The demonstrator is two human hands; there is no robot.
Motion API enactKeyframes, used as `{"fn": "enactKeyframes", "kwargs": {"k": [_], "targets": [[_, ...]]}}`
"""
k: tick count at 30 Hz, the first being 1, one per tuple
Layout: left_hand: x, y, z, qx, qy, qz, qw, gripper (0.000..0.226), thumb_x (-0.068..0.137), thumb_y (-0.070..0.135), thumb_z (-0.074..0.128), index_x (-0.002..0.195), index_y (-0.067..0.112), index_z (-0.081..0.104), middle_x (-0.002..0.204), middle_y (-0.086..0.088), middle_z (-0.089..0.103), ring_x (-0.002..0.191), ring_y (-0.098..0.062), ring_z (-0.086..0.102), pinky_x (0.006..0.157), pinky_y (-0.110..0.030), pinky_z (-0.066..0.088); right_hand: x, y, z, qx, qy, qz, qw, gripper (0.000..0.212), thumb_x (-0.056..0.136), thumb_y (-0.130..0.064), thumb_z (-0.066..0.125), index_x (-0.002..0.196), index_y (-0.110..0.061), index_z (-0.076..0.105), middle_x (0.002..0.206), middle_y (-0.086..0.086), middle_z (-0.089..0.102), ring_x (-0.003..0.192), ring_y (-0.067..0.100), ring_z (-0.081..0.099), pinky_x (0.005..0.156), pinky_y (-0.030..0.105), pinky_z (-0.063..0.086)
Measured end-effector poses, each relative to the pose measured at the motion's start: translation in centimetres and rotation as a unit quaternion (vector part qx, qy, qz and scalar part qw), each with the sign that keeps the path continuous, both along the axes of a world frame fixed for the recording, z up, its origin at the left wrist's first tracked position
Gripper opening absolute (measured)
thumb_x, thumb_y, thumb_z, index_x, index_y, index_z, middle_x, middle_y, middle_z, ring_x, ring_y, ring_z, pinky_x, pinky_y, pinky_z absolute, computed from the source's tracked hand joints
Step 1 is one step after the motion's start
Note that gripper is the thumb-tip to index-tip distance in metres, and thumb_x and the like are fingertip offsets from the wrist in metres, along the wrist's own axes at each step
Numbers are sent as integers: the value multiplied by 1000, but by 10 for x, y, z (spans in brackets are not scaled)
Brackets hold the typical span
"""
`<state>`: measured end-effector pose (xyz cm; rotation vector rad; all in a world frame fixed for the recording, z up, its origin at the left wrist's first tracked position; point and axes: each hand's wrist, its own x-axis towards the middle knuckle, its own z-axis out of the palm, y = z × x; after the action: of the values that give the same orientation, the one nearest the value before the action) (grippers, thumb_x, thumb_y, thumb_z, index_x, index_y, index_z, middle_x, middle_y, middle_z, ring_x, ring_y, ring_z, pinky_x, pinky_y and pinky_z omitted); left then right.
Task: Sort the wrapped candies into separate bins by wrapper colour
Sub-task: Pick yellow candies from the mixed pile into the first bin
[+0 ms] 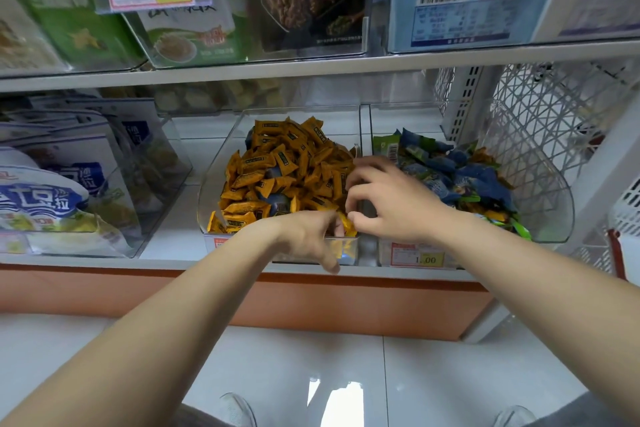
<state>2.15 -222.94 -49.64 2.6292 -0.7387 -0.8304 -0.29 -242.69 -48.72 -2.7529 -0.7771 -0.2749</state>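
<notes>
Where the lower shelf (173, 248) carries two clear bins side by side, both hands work at the gap btwn them. The left bin (214, 184) is heaped w/ orange candies (277, 166): small pillow packs w/ crimped ends and a dark label strip on each. A few blue candies (277, 207) poke out of that heap, so it's not all one colour. The right bin (557, 215) holds mixed candies (467, 180), mostly blue & green wrappers w/ some orange ones at its front and back.

The left hand (308, 236) reaches over the front wall of the left bin at its right corner, fingers dipped inside next to a yellow-orange wrapper. The clear wall blurs them, so can't tell if its grip is clamped on a candy or loose. The right hand (391, 201) hovers just above, over the divide btwn the bins, fingers curled toward the orange heap. Can't tell whether that grip has anything in it either.

A price tag (417, 257) reading 1.00 sits on the right bin's front. Snack bags (52, 198) fill the bin further left, and a white lattice basket (554, 114) stands at far right.
</notes>
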Motion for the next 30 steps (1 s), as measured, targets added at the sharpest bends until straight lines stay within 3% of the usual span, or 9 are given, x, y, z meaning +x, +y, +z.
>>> {"fn": "enactKeyframes", "kwargs": {"k": [3, 5, 8, 14, 19, 22, 26, 28, 30], "targets": [[0, 3, 2, -23, -11, 1, 1000, 56, 74, 34, 82, 118, 34, 46, 109, 12, 52, 99, -13, 51, 74, -25, 42, 0, 0, 1, 6, 1, -1, 1000, 28, 80, -57, 44, 82, -37, 64, 115, -15, 57, 138, 13, 27, 90, 43, 50], [1, 3, 5, 2, -30, -20, 999, 60, 77, 37, 80, 128, 34, 50, 117, 9, 54, 106, -14, 52, 84, -29, 47, 0, 0, 2, 5, -1, -1, 1000, 22, 82, -54, 50, 82, -37, 64, 115, -16, 57, 138, 12, 27, 89, 42, 50], [1, 10, 13, 10, -42, -28, 999, 47, 80, 44, 78, 122, 33, 62, 124, 6, 58, 113, -15, 53, 96, -36, 46, -1, -1, 3, 5, -1, 2, 1000, 16, 85, -48, 57, 83, -35, 67, 116, -15, 58, 138, 12, 26, 89, 43, 51], [-1, 38, 20, -164, 0, 23, 986, 28, 83, 30, 79, 110, 30, 70, 113, 16, 67, 107, 2, 58, 97, -19, 41, -2, 1, 8, -8, 5, 2, 1000, 24, 91, -47, 55, 108, -37, 69, 128, -13, 58, 140, 14, 29, 103, 45, 44], [-6, 39, 16, -340, -34, 137, 930, 26, 85, 28, 77, 109, 27, 69, 103, 13, 73, 101, -4, 67, 86, -19, 51, -5, 8, 16, 41, -18, -13, 999, 36, 97, -38, 50, 129, -31, 62, 129, -8, 64, 124, 16, 52, 98, 45, 48], [-10, 30, 19, -436, -18, 220, 872, 31, 86, 24, 76, 113, 20, 63, 96, 2, 77, 91, -12, 73, 75, -18, 54, -7, 12, 17, 68, 4, -24, 997, 40, 98, -41, 49, 136, -29, 57, 131, -6, 64, 122, 17, 55, 98, 42, 48], [-19, 15, 30, -509, 29, 266, 818, 44, 79, 34, 77, 114, 18, 56, 93, -5, 77, 90, -18, 74, 69, -26, 58, -8, 17, 23, 246, 51, -34, 967, 28, 95, -39, 60, 120, -26, 64, 106, -11, 70, 97, 5, 63, 78, 26, 50], [-19, 14, 36, -502, 5, 253, 827, 32, 85, 34, 74, 112, 23, 62, 96, -2, 77, 93, -16, 74, 68, -27, 58, -9, 14, 27, 325, 62, -36, 943, 16, 92, -29, 67, 108, -25, 67, 97, -12, 70, 88, 1, 64, 74, 21, 50], [-17, 25, 40, -450, -95, 230, 858, 20, 90, 34, 71, 109, 29, 69, 98, 7, 76, 95, -8, 72, 71, -23, 57, -9, 5, 30, 357, 66, -54, 930, 16, 91, -23, 68, 106, -27, 64, 99, -11, 69, 91, 3, 65, 78, 24, 53]]}}
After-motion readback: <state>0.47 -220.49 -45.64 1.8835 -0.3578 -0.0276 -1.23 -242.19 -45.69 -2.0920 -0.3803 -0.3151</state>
